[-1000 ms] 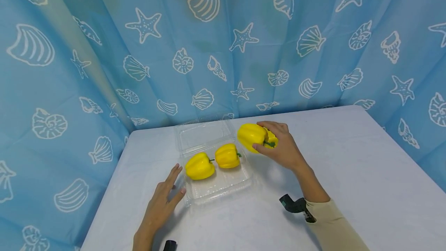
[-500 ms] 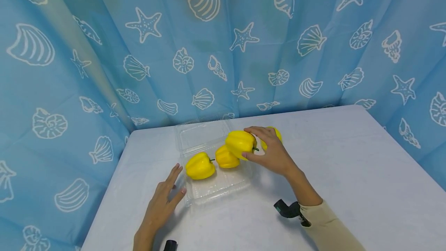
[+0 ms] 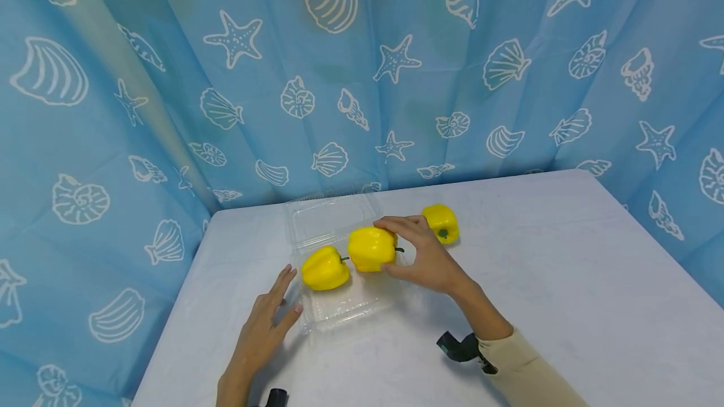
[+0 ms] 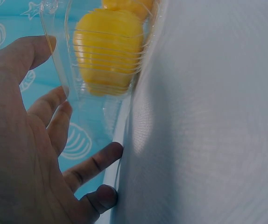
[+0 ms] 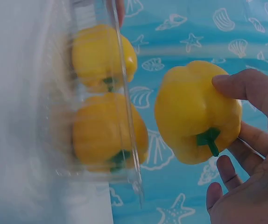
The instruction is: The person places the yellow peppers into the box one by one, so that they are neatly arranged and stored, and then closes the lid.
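Note:
My right hand holds a yellow bell pepper by its stem end, between thumb and fingers. In the right wrist view that held pepper is apart from the clear plastic box and level above its rim. Two more yellow peppers lie inside the box; the left one shows in the head view, while the other is hidden there behind the held one. At the box's left edge, my left hand rests with its fingers spread, thumb and fingertips touching or very near the plastic wall.
Another yellow pepper lies on the white-covered table, behind my right hand. The box's clear lid is folded back toward the blue shell-patterned curtain. A dark wrist camera mount hangs by the right sleeve.
My right hand has carried its pepper left and down from beyond the box's right side to over the box. The pepper on the table has come into fuller view. The left hand has stayed still.

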`<state>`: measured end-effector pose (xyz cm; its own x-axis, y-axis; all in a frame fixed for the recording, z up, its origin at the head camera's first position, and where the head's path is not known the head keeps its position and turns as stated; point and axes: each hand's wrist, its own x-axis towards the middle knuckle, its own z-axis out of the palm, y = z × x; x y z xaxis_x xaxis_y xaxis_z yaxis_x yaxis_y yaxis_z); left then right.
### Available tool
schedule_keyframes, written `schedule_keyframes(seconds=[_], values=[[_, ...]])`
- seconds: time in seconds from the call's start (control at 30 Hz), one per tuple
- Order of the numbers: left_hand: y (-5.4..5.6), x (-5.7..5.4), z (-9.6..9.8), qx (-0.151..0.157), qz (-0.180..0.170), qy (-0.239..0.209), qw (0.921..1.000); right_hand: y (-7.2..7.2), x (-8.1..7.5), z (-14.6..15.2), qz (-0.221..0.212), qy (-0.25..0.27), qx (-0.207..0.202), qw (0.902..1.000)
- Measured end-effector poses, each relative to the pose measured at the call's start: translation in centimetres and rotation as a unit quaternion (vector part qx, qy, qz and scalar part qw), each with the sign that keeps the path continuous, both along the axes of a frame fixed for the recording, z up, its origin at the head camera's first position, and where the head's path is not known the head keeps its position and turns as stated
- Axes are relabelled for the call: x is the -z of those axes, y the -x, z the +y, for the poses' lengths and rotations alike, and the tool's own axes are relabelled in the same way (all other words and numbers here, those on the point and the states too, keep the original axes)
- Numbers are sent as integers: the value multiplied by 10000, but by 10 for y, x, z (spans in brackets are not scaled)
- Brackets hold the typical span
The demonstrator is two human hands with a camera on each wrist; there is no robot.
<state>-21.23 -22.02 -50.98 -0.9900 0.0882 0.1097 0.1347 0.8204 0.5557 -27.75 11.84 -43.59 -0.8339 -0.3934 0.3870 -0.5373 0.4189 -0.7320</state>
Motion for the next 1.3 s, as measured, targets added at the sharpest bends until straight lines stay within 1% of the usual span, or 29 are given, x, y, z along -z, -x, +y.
schedule_keyframes(seconds=[0.2, 0.4, 0.67, 0.8, 1.13, 1.3], values=[[-1, -2, 1, -37, -83, 45, 9999, -6, 2, -11, -165, -61, -195, 9997], [-1, -3, 1, -30, -66, 75, 9999, -11, 4, -21, -311, -146, -380, 9987], [0, -2, 1, -4, 48, 99, 9999, -14, 8, -29, -291, -197, -689, 9970], [0, -2, 1, -26, 8, 101, 9999, -15, 9, -31, -303, -287, -848, 9955], [1, -3, 3, -103, 0, 113, 9999, -14, 13, -37, -162, -347, -1157, 9925], [0, -3, 4, -161, -48, 115, 9998, -16, 16, -42, -178, -347, -1243, 9915]])
